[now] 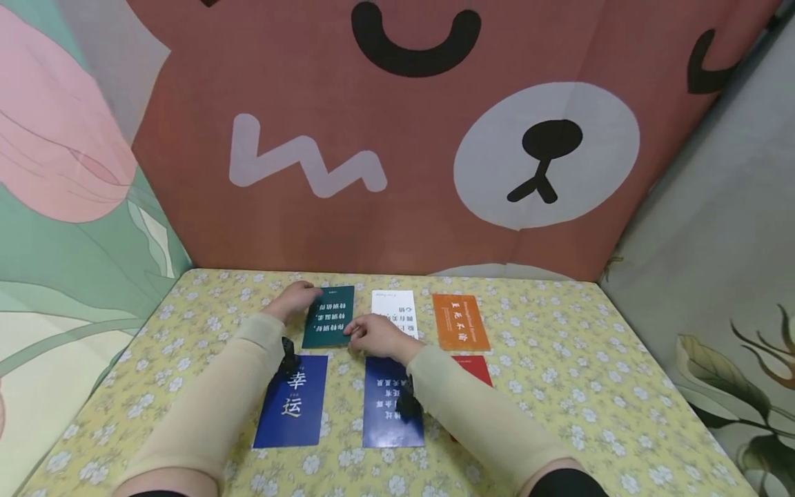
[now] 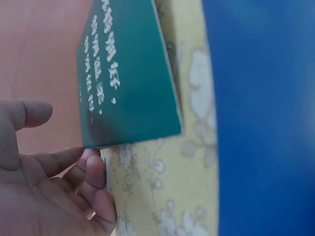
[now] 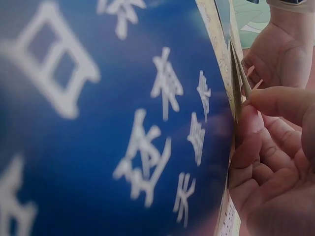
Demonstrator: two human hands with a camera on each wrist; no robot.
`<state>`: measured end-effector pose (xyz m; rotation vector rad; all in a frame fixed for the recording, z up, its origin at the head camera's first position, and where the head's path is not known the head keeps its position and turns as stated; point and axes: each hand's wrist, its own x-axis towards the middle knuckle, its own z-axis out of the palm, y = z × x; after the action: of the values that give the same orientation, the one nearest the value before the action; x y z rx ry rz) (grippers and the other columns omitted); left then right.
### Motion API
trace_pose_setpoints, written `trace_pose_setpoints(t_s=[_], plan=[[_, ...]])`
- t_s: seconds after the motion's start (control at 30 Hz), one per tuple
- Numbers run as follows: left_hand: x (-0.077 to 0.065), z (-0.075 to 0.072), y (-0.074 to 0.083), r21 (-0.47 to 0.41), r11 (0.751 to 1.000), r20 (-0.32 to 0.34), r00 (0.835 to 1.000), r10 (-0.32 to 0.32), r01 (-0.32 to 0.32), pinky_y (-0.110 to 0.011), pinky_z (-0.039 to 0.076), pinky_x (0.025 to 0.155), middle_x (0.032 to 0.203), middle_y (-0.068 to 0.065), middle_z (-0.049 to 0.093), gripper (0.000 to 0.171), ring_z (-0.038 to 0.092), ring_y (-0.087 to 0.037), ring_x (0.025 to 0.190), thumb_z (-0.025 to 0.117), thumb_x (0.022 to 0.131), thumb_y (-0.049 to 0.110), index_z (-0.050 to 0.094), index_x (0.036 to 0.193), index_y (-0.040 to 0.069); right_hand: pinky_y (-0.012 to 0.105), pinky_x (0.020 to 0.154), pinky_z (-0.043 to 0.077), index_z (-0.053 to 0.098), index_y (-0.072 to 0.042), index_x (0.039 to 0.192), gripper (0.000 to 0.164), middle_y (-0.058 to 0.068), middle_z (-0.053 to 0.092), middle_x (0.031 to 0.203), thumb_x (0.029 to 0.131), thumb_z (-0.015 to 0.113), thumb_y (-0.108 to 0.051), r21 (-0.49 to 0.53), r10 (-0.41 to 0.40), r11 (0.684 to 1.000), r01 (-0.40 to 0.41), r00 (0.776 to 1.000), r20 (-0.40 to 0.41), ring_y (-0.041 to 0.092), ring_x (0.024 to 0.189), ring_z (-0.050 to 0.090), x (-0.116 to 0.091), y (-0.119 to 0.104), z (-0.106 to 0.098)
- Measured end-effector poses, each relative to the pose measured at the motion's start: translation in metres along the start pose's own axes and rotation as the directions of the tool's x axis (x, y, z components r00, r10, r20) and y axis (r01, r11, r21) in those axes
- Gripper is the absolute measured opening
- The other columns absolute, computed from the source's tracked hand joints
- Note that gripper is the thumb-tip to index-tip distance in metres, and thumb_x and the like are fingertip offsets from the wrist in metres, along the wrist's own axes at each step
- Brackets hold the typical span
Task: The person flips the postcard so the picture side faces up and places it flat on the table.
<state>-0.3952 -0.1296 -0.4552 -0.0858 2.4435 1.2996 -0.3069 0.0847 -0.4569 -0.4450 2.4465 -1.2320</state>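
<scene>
A dark green card (image 1: 329, 310) with white characters lies at the back left of the table in the head view. At its near right corner my right hand (image 1: 379, 336) pinches the edge between thumb and forefinger, as the right wrist view also shows. My left hand (image 1: 297, 300) is at the card's far left corner. In the left wrist view the left forefinger touches that corner from beneath, while the thumb (image 2: 38, 113) stands apart from it. There the card's near edge is tilted up off the flowered cloth.
A white card (image 1: 394, 300) and an orange card (image 1: 459, 331) lie to the right. Nearer me are two blue cards, one left (image 1: 310, 407) and one middle (image 1: 391, 431), and a red card (image 1: 475, 368) partly under my right sleeve. A bear-print backdrop (image 1: 422, 235) stands behind the flowered tablecloth (image 1: 559, 386).
</scene>
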Motion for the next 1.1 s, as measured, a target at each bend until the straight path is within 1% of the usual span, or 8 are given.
trace_pose_setpoints(t_s=[0.2, 0.47, 0.6, 0.7, 0.8, 0.87, 0.97, 1.1], plan=[[0.006, 0.002, -0.004, 0.007, 1.000, -0.028, 1.000, -0.007, 0.007, -0.057, 0.028, 0.119, 0.160, -0.032, 0.028, 0.064, 0.029, -0.046, 0.147, 0.044, 0.109, 0.027, 0.025, 0.157, -0.011, 0.030, 0.074, 0.053, 0.074, -0.008, 0.118, 0.021, -0.004, 0.070, 0.092, 0.097, 0.070, -0.008, -0.054, -0.019, 0.998, 0.019, 1.000, 0.003, 0.010, 0.082, 0.064, 0.005, 0.002, 0.003], [0.002, 0.003, -0.010, 0.033, 0.999, -0.055, 0.998, 0.003, -0.001, -0.055, 0.032, 0.117, 0.155, -0.034, 0.035, 0.063, 0.038, -0.046, 0.142, 0.044, 0.108, 0.026, 0.029, 0.155, -0.013, 0.026, 0.071, 0.048, 0.075, -0.006, 0.116, 0.021, -0.005, 0.070, 0.088, 0.096, 0.069, -0.007, -0.143, -0.048, 0.988, 0.051, 0.999, 0.022, 0.008, 0.075, 0.059, 0.010, -0.002, 0.006], [0.001, 0.001, -0.012, 0.017, 1.000, -0.056, 0.998, 0.000, 0.001, -0.056, 0.035, 0.115, 0.153, -0.034, 0.038, 0.062, 0.042, -0.045, 0.138, 0.044, 0.108, 0.026, 0.031, 0.155, -0.012, 0.025, 0.068, 0.044, 0.074, -0.006, 0.119, 0.023, -0.004, 0.064, 0.075, 0.097, 0.071, -0.009, -0.153, -0.055, 0.986, 0.062, 0.997, 0.052, 0.009, 0.064, 0.053, 0.012, -0.005, 0.006], [0.000, -0.002, -0.015, 0.013, 1.000, -0.045, 0.999, -0.001, 0.002, -0.057, 0.032, 0.117, 0.156, -0.034, 0.034, 0.064, 0.038, -0.046, 0.142, 0.044, 0.108, 0.026, 0.027, 0.156, -0.012, 0.025, 0.065, 0.040, 0.073, -0.005, 0.123, 0.026, -0.004, 0.056, 0.065, 0.097, 0.070, -0.010, -0.173, -0.063, 0.982, 0.076, 0.995, 0.079, 0.009, 0.058, 0.046, 0.013, -0.006, 0.006], [-0.007, -0.006, -0.018, 0.025, 1.000, -0.036, 0.999, 0.003, -0.002, -0.059, 0.029, 0.118, 0.159, -0.034, 0.029, 0.065, 0.030, -0.048, 0.146, 0.043, 0.108, 0.026, 0.024, 0.157, -0.012, 0.025, 0.064, 0.038, 0.072, -0.004, 0.126, 0.029, -0.005, 0.051, 0.061, 0.099, 0.068, -0.012, -0.194, -0.066, 0.977, 0.085, 0.993, 0.103, 0.009, 0.055, 0.041, 0.014, -0.006, 0.005], [-0.011, -0.006, -0.018, 0.017, 1.000, -0.041, 0.999, 0.018, -0.018, -0.061, 0.031, 0.116, 0.159, -0.033, 0.029, 0.064, 0.032, -0.049, 0.145, 0.043, 0.109, 0.026, 0.025, 0.157, -0.012, 0.026, 0.064, 0.040, 0.071, -0.004, 0.128, 0.030, -0.004, 0.054, 0.064, 0.100, 0.066, -0.012, -0.192, -0.069, 0.977, 0.089, 0.992, 0.106, 0.009, 0.056, 0.044, 0.011, -0.003, 0.002], [-0.024, -0.012, -0.017, -0.025, 0.998, -0.071, 0.996, 0.055, -0.057, -0.062, 0.038, 0.110, 0.156, -0.033, 0.034, 0.059, 0.040, -0.049, 0.139, 0.042, 0.110, 0.025, 0.029, 0.156, -0.009, 0.028, 0.066, 0.045, 0.069, -0.006, 0.133, 0.032, -0.004, 0.063, 0.078, 0.103, 0.061, -0.015, -0.172, -0.077, 0.981, 0.095, 0.991, 0.106, 0.010, 0.065, 0.053, 0.004, -0.001, -0.008], [-0.049, -0.031, -0.018, -0.042, 0.989, -0.086, 0.987, 0.138, -0.142, -0.060, 0.042, 0.107, 0.150, -0.031, 0.040, 0.054, 0.045, -0.048, 0.134, 0.041, 0.112, 0.026, 0.033, 0.154, -0.007, 0.034, 0.072, 0.051, 0.067, -0.006, 0.135, 0.033, 0.000, 0.067, 0.101, 0.105, 0.059, -0.018, -0.193, -0.104, 0.974, 0.117, 0.992, 0.076, 0.014, 0.083, 0.062, -0.017, 0.003, -0.035]])
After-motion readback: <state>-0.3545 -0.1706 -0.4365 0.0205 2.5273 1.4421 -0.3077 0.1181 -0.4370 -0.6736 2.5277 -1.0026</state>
